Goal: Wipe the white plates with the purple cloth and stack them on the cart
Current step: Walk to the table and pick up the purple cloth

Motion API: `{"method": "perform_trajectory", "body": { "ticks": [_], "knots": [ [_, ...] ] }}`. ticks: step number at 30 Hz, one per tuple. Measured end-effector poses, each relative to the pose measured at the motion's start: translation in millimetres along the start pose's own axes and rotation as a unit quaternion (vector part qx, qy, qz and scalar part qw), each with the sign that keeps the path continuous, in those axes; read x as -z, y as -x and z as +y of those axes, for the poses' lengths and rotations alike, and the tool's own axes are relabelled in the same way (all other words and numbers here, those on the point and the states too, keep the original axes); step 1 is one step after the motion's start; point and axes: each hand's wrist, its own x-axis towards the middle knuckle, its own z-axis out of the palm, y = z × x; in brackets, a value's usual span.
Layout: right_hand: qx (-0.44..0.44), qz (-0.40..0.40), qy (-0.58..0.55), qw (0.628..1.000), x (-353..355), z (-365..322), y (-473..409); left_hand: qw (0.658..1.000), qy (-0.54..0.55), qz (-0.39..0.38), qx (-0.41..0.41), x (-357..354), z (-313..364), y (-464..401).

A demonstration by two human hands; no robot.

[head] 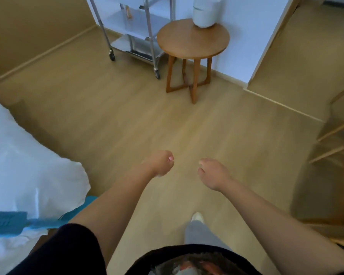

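Left hand (160, 162) loosely curled, right hand (212, 172) loosely curled, both forearms outstretched

Both forearms are bare from the elbows down to the wrists, with no watch, band or ring showing on either. The left hand (160, 162) has a pale pink painted nail visible on the thumb; the right hand (212, 172) shows no nails from this angle. A short black sleeve (74, 249) covers the left upper arm and ends near the elbow with a plain, rounded hem. The front of the top (189, 262) is black too, carrying a blurred printed patch in orange, grey and white. Below it, a light grey trouser leg (199, 233) runs down to a white shoe (197, 216) with a rounded toe.
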Motion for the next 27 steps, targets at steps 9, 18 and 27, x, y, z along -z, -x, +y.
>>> {"method": "perform_trajectory", "body": {
  "ticks": [9,18,27],
  "knots": [
    [0.044,-0.021,0.036,0.998,70,17,-155,0.998,0.030,0.034,0.041,68,4,-120],
    [0.063,-0.033,0.041,0.997,101,-35,-326,0.998,0.018,0.048,0.043,175,-55,-243],
    [0.046,-0.035,0.033,0.998,162,-122,-501,0.998,-0.022,0.048,0.028,316,-138,-372]
  ]
}}
